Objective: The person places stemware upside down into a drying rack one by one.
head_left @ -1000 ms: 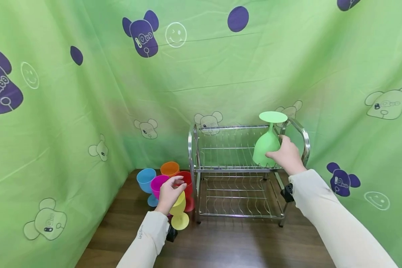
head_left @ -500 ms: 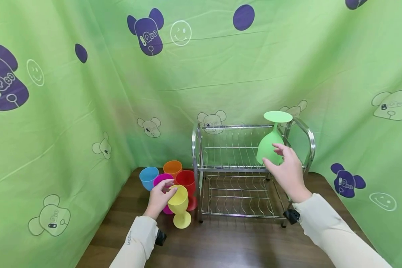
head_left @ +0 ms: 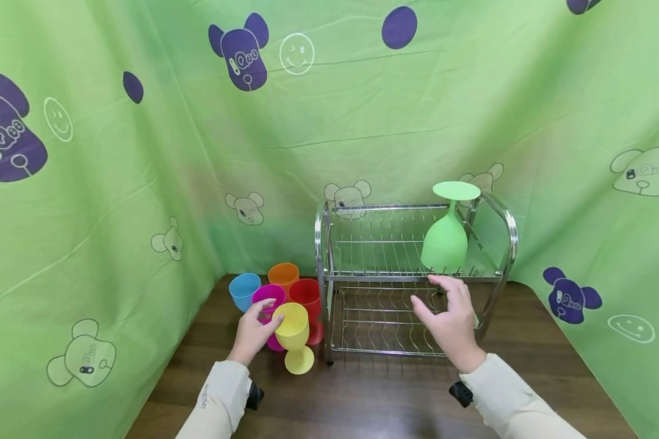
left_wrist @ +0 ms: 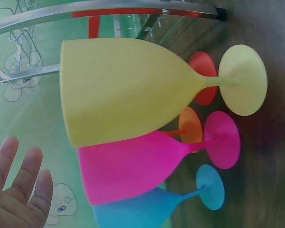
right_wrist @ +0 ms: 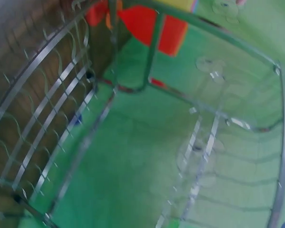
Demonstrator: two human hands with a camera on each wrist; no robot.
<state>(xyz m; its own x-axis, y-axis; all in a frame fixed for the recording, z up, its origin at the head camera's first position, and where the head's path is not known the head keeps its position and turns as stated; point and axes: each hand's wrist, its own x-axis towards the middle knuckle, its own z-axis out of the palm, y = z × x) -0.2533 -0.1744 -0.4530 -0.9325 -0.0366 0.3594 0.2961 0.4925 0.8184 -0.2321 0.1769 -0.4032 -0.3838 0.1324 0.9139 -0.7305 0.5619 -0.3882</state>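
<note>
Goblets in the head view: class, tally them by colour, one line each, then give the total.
Blue goblet: 1
Orange goblet: 1
Pink goblet: 1
Red goblet: 1
Yellow goblet: 1
Green goblet: 1
Total: 6

Goblets (head_left: pixel 292 329) left of rack (head_left: pixel 384 278), one goblet (head_left: pixel 445 244) on top

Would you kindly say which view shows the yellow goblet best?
The left wrist view: the yellow goblet appears large, unobstructed from rim to foot. The head view shows it smaller, the left hand overlapping its rim; the right wrist, at most a yellow sliver.
</note>
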